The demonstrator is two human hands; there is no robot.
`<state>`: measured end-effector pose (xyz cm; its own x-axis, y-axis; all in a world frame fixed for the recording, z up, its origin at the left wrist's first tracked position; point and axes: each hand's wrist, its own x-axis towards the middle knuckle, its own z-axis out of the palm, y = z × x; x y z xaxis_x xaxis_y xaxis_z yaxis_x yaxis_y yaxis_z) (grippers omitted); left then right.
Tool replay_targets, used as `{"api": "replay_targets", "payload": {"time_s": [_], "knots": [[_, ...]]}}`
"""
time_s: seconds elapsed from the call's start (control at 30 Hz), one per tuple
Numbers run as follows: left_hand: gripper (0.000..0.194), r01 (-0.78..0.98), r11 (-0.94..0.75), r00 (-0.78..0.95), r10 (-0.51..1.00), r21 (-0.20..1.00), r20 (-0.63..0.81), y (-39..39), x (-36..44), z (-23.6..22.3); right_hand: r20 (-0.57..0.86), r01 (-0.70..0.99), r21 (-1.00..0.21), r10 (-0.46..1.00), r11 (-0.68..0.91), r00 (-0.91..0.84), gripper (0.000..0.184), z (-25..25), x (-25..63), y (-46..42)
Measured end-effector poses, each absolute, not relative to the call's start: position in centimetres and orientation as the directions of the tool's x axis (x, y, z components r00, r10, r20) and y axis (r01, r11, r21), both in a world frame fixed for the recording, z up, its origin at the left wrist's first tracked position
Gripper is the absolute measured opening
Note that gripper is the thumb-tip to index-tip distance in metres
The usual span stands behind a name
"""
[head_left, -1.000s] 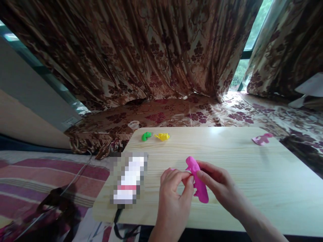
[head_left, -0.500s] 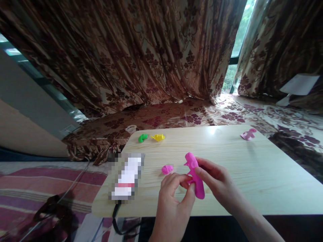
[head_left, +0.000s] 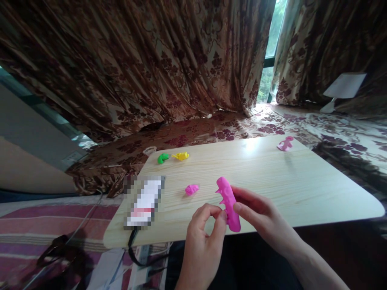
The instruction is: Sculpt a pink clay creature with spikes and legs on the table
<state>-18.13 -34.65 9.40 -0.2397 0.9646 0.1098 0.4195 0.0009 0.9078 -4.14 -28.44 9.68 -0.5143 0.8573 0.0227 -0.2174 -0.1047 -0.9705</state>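
A long bright pink piece of modelling clay [head_left: 229,204], flattened and with several small points along its left edge, is held above the near part of the table. My right hand [head_left: 260,211] grips it from the right, thumb on the face toward me and fingers behind. My left hand [head_left: 204,235] pinches the lower left edge between thumb and forefinger. On the table to the left lies a smaller lump of pink clay [head_left: 191,189]. Farther back are a green clay shape [head_left: 162,158] and a yellow clay shape [head_left: 181,156].
The pale wooden table [head_left: 256,169] carries a pale pink clay figure [head_left: 286,143] at its far right. A blurred-out phone-like object [head_left: 145,201] with a black strap [head_left: 132,245] lies at the left. Behind are patterned curtains [head_left: 181,60] and a white lamp [head_left: 344,85].
The view has shifted, so the table items appear slightly farther left and higher. My left fingers have moved a little along the clay's edge, and the clay stays in both hands.
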Motion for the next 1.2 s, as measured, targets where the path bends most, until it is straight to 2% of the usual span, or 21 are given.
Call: {"api": "replay_targets", "payload": {"time_s": [0.17, 0.47, 0.6, 0.73, 0.9, 1.03, 1.2], "knots": [[0.017, 0.432, -0.040, -0.224, 0.963, 0.901, 0.150, -35.8, -17.3, 9.5, 0.065, -0.268, -0.955, 0.798, -0.124, -0.599, 0.044, 9.8, -2.7, -29.6], [0.016, 0.384, -0.139, -0.223, 0.945, 0.913, 0.238, -39.1, -15.9, 12.3, 0.192, -0.357, -0.934, 0.827, -0.011, -0.528, 0.040, 11.9, -1.6, -32.9], [0.015, 0.428, -0.215, -0.221, 0.917, 0.878, 0.332, -40.7, -15.2, 13.4, 0.254, -0.366, -0.928, 0.833, 0.068, -0.491, 0.043, 12.7, -1.4, -34.8], [0.014, 0.501, -0.266, -0.229, 0.877, 0.823, 0.423, -41.1, -15.0, 14.1, 0.311, -0.371, -0.918, 0.831, 0.138, -0.461, 0.038, 13.5, -1.4, -35.9], [0.014, 0.595, -0.331, -0.200, 0.821, 0.732, 0.534, -41.1, -15.0, 14.4, 0.354, -0.379, -0.907, 0.821, 0.183, -0.449, 0.040, 14.2, -1.1, -35.9], [0.008, 0.698, -0.397, -0.190, 0.699, 0.596, 0.689, -41.4, -15.2, 14.0, 0.349, -0.375, -0.909, 0.826, 0.183, -0.442, 0.041, 14.7, -0.7, -35.7], [0.019, 0.789, -0.496, 0.022, 0.612, 0.363, 0.790, -41.8, -16.2, 14.4, 0.312, -0.383, -0.916, 0.812, 0.118, -0.494, 0.037, 15.1, -0.4, -36.2]]}}
